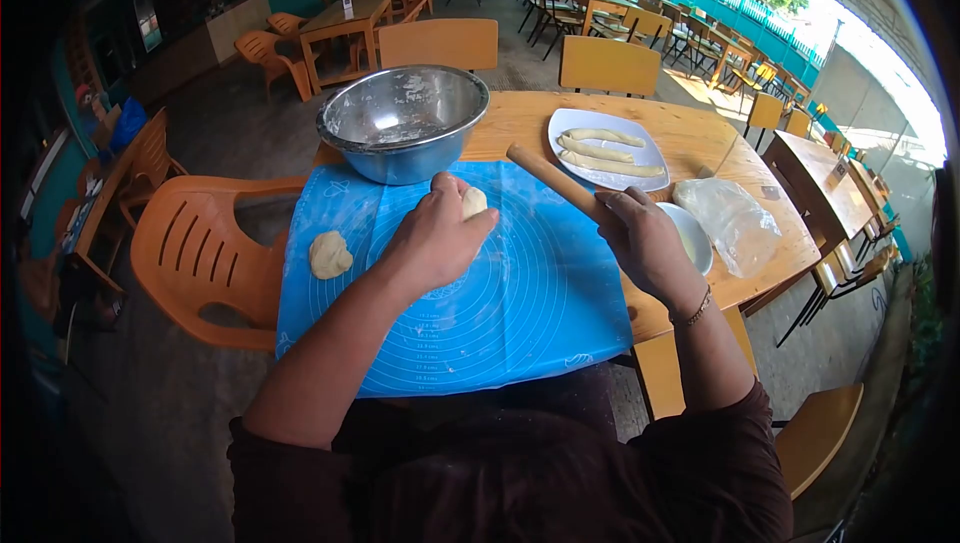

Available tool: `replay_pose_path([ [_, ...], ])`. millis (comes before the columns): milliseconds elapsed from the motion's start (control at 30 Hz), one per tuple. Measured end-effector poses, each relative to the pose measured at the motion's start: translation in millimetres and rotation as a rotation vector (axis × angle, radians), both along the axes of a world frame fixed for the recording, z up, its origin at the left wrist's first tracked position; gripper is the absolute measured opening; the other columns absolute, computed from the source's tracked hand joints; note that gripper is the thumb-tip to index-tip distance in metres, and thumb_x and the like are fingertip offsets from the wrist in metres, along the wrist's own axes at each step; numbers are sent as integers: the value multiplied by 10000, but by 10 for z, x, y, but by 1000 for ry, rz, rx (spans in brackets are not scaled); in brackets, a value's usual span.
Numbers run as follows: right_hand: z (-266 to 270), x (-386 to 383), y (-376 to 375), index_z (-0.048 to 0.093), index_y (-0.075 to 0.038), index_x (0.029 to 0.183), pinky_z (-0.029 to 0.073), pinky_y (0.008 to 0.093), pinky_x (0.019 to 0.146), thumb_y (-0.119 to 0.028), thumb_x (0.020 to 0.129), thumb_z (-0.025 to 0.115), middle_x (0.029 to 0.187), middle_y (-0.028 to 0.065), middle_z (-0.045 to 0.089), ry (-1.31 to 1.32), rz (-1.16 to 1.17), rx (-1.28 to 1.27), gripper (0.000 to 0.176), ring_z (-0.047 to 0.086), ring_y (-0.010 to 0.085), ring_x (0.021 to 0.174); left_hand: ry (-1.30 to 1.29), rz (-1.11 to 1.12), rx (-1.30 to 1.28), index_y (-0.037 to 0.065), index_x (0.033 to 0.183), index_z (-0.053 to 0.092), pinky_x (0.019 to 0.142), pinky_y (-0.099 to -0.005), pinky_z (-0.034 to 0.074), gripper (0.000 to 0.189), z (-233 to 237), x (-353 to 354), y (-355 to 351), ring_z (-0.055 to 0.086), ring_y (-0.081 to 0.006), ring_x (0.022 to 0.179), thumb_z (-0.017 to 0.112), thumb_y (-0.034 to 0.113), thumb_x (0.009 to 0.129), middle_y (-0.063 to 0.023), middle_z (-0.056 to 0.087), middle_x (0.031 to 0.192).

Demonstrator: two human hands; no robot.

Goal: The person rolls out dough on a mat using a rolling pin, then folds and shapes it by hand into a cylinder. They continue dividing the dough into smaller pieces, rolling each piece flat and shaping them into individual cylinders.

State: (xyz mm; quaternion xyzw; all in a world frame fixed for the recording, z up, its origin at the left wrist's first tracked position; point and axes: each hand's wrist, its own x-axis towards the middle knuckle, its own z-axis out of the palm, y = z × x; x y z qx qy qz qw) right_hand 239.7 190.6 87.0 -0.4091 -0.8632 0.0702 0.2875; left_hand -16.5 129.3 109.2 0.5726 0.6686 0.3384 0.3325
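My left hand [436, 233] is closed round a small piece of dough [473, 204], held above the blue mat [500, 313]. In my right hand [645, 238] is a wooden rolling pin [553, 179], gripped near its lower end and slanting up to the left over the mat's right edge. A lump of dough [330, 255] lies at the mat's left side. Several strips of dough [604, 150] lie on a white plate [652, 156] beyond the rolling pin.
A large steel bowl [410, 158] stands at the mat's far edge. Beside my right hand are a small bowl [697, 243] and a clear plastic bag [735, 223]. An orange chair [190, 268] is on the left, with wooden tables and chairs farther off.
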Motion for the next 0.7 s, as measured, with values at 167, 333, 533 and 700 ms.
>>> replay_pose_path([
  [167, 118, -37, -142, 612, -8, 1158, 523, 444, 771, -56, 865, 655, 1030, 188, 625, 93, 85, 60, 300, 639, 385, 877, 186, -22, -21, -33, 1194, 483, 887, -422, 507, 489, -96, 58, -190, 620, -332, 1067, 636, 349, 929, -263, 579, 1180],
  [333, 171, -85, -262, 617, -1, 1158, 521, 438, 768, -48, 869, 653, 1014, 183, 628, 114, 149, 29, 294, 639, 380, 869, 296, -27, 80, 5, 1190, 514, 884, -424, 498, 426, -495, 99, -351, 613, -342, 1054, 674, 274, 901, -231, 563, 1189],
  [533, 183, -85, -327, 626, -5, 1153, 517, 433, 758, -36, 864, 659, 995, 175, 627, 144, 166, 52, 293, 640, 372, 859, 598, -100, 147, -28, 1326, 470, 973, -468, 439, 514, -626, 161, -561, 517, -391, 1152, 640, 246, 926, -245, 505, 1210],
  [700, 171, -74, -360, 631, -13, 1149, 509, 430, 740, -34, 857, 665, 966, 167, 622, 159, 170, 34, 295, 634, 369, 841, 680, -127, 122, -85, 1362, 418, 994, -497, 406, 543, -663, 67, -561, 467, -408, 1168, 587, 239, 960, -259, 460, 1225],
])
